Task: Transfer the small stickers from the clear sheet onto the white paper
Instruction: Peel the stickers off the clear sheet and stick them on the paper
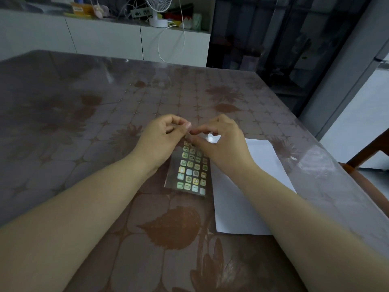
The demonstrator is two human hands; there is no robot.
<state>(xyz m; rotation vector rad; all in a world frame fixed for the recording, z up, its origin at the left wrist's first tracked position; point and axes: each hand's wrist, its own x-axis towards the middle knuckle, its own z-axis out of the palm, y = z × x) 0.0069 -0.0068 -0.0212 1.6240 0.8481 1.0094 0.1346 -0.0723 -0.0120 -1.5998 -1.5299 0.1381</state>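
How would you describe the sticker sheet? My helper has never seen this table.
On the brown flower-patterned table, look between the person's two hands, just left of the plain white paper. The clear rectangular sticker sheet lies there, and unlike the blank paper it carries rows of small coloured square stickers.

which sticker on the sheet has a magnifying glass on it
The yellow square sticker with a magnifying glass, in the second row from the clear sticker sheet's near edge; its neighbours show other icons.

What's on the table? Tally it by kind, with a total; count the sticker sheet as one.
Sticker sheet: 1
White paper: 1
Hands (left, right): 2
Total: 4
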